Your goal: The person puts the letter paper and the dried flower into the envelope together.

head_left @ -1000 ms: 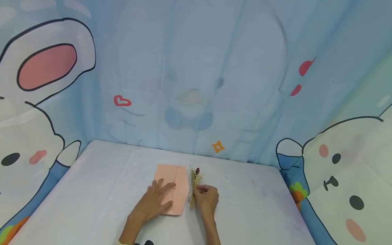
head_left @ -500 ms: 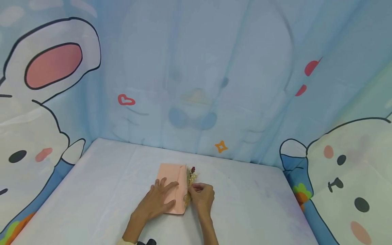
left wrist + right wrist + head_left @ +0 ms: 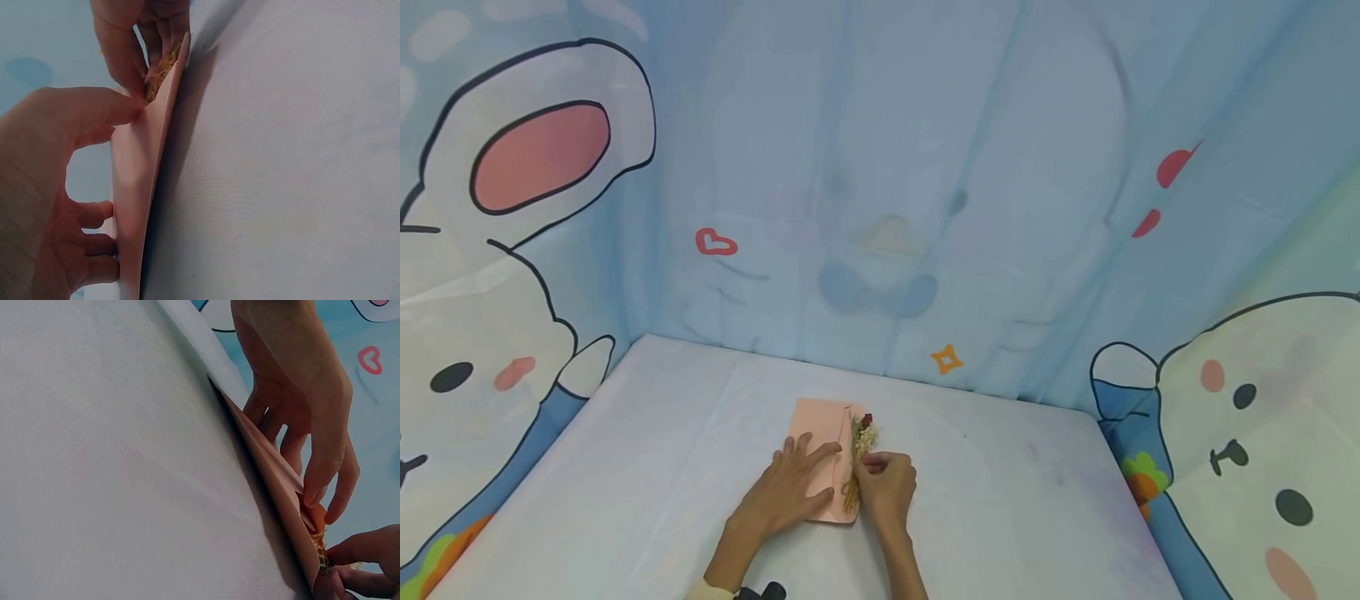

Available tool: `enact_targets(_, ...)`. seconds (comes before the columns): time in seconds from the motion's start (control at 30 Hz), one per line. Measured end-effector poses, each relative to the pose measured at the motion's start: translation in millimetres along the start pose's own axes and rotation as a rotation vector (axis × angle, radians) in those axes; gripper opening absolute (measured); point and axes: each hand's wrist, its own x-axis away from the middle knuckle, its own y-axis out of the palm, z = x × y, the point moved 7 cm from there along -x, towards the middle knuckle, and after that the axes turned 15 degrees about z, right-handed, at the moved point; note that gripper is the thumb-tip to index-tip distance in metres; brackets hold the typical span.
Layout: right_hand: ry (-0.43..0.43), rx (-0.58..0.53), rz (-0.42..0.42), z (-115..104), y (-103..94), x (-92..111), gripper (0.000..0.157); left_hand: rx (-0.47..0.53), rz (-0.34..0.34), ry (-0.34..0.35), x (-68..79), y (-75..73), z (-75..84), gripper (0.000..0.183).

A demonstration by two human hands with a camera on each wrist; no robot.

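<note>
A pink paper envelope (image 3: pixel 820 415) lies on the white-covered table, its flap side toward the right. My left hand (image 3: pixel 781 493) rests on it with spread fingers; in the left wrist view its thumb touches the envelope's edge by the opening. Between thumb and fingers my right hand (image 3: pixel 889 492) pinches a small bunch of dried flowers (image 3: pixel 867 437), with a dark red bloom and pale sprigs. The bunch lies along the envelope's right part, over the flap. In the right wrist view, the tied stems (image 3: pixel 320 545) sit at the envelope's open edge, partly hidden by fingers.
The white tablecloth (image 3: pixel 1015 500) spreads on all sides of the envelope. A blue curtain (image 3: pixel 880 167) with cartoon animals hangs behind and at both sides of the table. A black wrist strap (image 3: pixel 767 592) shows at the bottom edge.
My right hand has carried the dried flower bunch leftward, from the table beside the envelope onto its right flap. My left hand stays on the envelope. The head view has shifted slightly.
</note>
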Motion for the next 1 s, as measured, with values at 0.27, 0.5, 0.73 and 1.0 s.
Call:
enact_targets(0.27,-0.141,-0.021,-0.002,-9,11.5,3,0.006,-0.020,0.028,0.026,0.8,-5.0,1.2,0.061)
enact_targets(0.5,-0.192,-0.094,-0.033,8,33.1,4,0.009,-0.005,0.029,0.025,1.0,-4.3,1.9,0.060)
enact_targets(0.73,-0.124,-0.045,-0.122,-10,31.5,9,0.008,0.005,0.025,0.008,1.3,-4.4,1.0,0.061)
enact_targets(1.0,-0.122,0.032,-0.173,-13,35.9,12,0.005,0.035,0.020,0.005,1.5,-4.7,-0.2,0.061)
